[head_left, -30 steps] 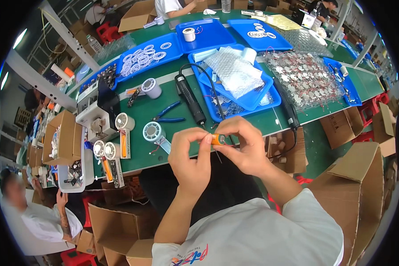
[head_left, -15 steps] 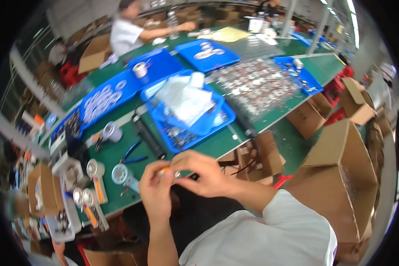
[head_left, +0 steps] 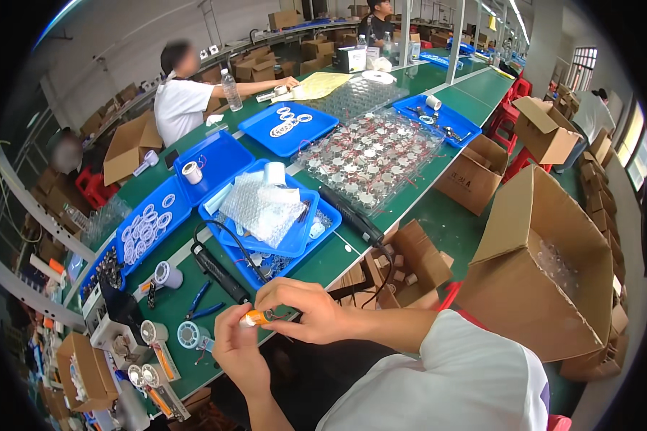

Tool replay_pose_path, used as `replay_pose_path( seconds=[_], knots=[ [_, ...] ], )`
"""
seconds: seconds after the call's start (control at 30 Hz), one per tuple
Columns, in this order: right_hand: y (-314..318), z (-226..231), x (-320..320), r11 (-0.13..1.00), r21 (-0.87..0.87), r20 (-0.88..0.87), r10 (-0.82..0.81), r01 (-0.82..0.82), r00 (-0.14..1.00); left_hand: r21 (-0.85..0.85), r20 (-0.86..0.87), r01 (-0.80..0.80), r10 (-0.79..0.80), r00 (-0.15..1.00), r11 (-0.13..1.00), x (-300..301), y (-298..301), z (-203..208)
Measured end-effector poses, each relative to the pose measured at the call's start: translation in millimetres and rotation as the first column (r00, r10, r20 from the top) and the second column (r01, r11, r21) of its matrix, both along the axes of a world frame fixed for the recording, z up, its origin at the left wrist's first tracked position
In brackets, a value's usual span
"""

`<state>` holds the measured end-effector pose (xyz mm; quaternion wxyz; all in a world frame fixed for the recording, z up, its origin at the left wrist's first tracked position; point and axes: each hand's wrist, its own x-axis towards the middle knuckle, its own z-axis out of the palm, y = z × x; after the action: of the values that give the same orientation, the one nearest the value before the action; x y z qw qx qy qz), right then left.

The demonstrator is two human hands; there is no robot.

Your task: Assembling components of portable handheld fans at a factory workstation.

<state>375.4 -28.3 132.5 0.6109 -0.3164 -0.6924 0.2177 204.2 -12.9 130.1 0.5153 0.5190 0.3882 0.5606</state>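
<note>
A small orange cylindrical battery [head_left: 255, 317] with a white end is held in front of me, just past the bench's near edge. My left hand [head_left: 241, 352] pinches its white end between thumb and fingers. My right hand [head_left: 305, 309] closes on the other end, where thin dark and red wires show. Beyond my hands lie a black electric screwdriver [head_left: 219, 273] with a cord and blue-handled cutting pliers [head_left: 205, 310]. Left of my left hand is a light-blue round-headed device [head_left: 192, 335].
Stacked blue trays [head_left: 284, 248] hold bubble wrap and small parts. White rings fill another blue tray [head_left: 126, 262]. A second black screwdriver [head_left: 352, 215] lies beside a sheet of wired parts [head_left: 370, 158]. A large open carton [head_left: 532, 287] stands right. A person [head_left: 187, 100] sits across the bench.
My view has tilted up and steadied. Both hands have come lower and slightly left in the picture, and the orange battery, mostly covered before, now shows plainly between them.
</note>
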Motion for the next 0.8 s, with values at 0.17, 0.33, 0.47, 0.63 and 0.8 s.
replay_pose_path(
  seconds=[0.17,0.33,0.47,0.63,0.8],
  knots=[
    [-2,14,7,1.0,-0.001,-0.016,0.013,-0.013,1.0,0.138,-0.093,0.037,-0.025,0.995,0.99,4,-1,2],
    [-12,22,8,1.0,0.011,-0.024,0.017,-0.017,1.0,0.171,-0.019,0.019,-0.016,1.0,0.985,8,-8,9],
    [-19,22,10,0.999,-0.035,-0.041,0.011,-0.012,0.999,0.1,-0.053,0.013,-0.007,0.999,0.995,9,-15,15],
    [-17,18,14,1.0,0.001,-0.022,-0.009,0.009,1.0,0.174,-0.133,0.083,-0.06,0.989,0.981,12,-12,13],
    [-18,10,6,1.0,-0.002,0.051,-0.019,0.019,0.999,0.19,-0.047,0.066,-0.059,0.997,0.98,7,-9,6]
  ],
)
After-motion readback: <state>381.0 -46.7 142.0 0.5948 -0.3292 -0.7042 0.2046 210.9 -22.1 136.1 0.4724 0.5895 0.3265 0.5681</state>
